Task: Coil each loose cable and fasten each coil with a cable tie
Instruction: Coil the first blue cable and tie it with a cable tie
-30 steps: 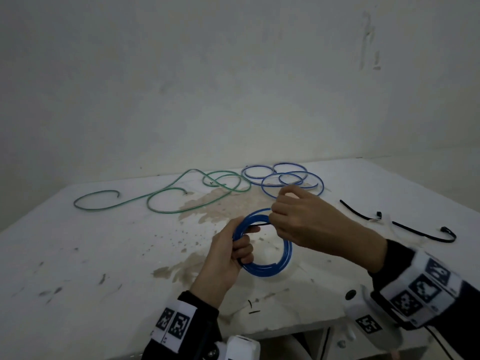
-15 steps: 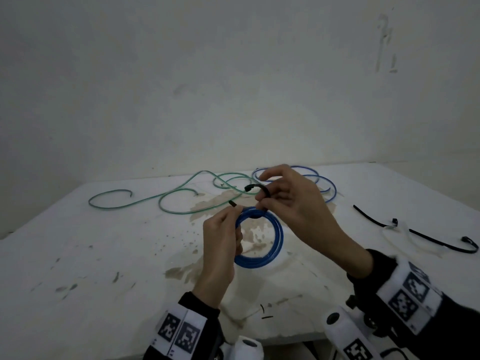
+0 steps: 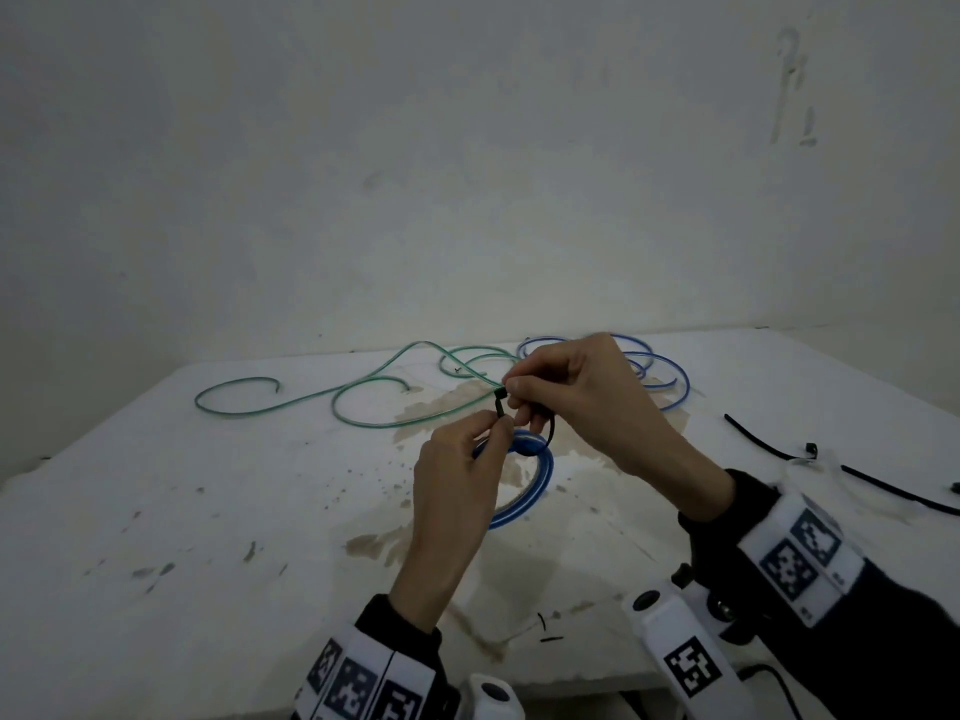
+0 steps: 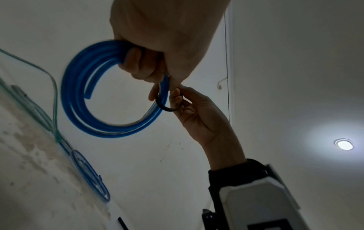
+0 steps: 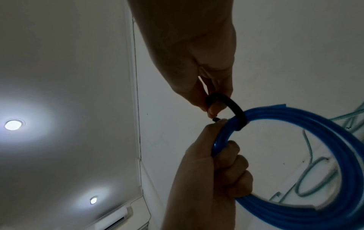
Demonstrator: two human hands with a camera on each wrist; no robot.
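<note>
Head view: left hand (image 3: 457,491) grips the blue coil (image 3: 530,491) above the bench (image 3: 156,537) centre so loops stay bunched; right hand (image 3: 582,402) pinches the black cable tie (image 3: 549,431) looped round it, ready to thread.

Stained table (image 3: 208,537) bearing green cable (image 3: 363,387), seemingly loose

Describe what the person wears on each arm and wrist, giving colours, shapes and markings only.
Both hands are bare: left hand, right hand. Each arm has a black sleeve ending at the wrist. Over each sleeve sits a white band printed with square black-and-white markers. Under each wrist hangs a white boxy camera unit bearing another square marker and a round dark lens; a thin black cable trails from the right one.
</note>
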